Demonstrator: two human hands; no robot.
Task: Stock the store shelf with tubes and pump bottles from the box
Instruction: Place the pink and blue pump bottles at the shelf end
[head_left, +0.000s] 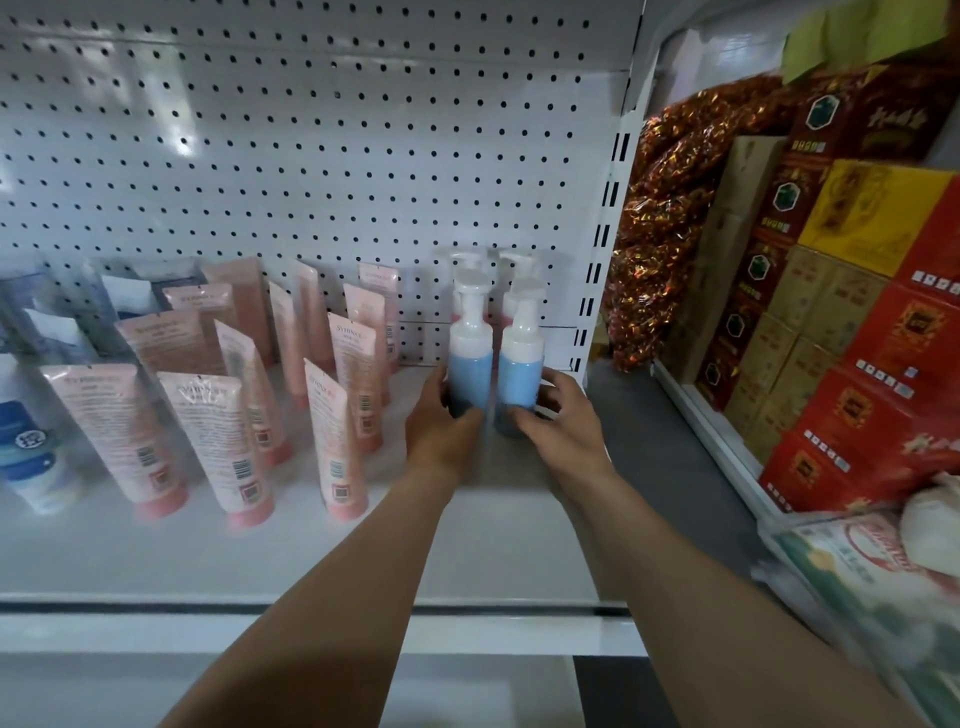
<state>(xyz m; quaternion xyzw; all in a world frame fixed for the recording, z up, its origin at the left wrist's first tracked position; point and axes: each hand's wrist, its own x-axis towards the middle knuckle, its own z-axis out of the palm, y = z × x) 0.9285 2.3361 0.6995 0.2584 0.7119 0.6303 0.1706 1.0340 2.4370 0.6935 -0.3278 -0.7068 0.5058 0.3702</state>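
Two blue pump bottles with white tops stand upright side by side at the right end of the white shelf (291, 551). My left hand (441, 423) grips the left blue bottle (470, 366) near its base. My right hand (563, 421) grips the right blue bottle (521, 371) the same way. Behind them stand two more pump bottles (511, 275) with pinkish bodies, mostly hidden. Several pink tubes (337, 431) stand cap-down in rows to the left. The box is not in view.
A white pegboard (311, 156) backs the shelf. Blue and white packages (31, 447) sit at the far left. Right of the slotted upright (605, 228), the neighbouring shelf holds red, yellow and brown cartons (852, 322), a foil-wrapped bag (670, 208) and printed sacks (883, 566).
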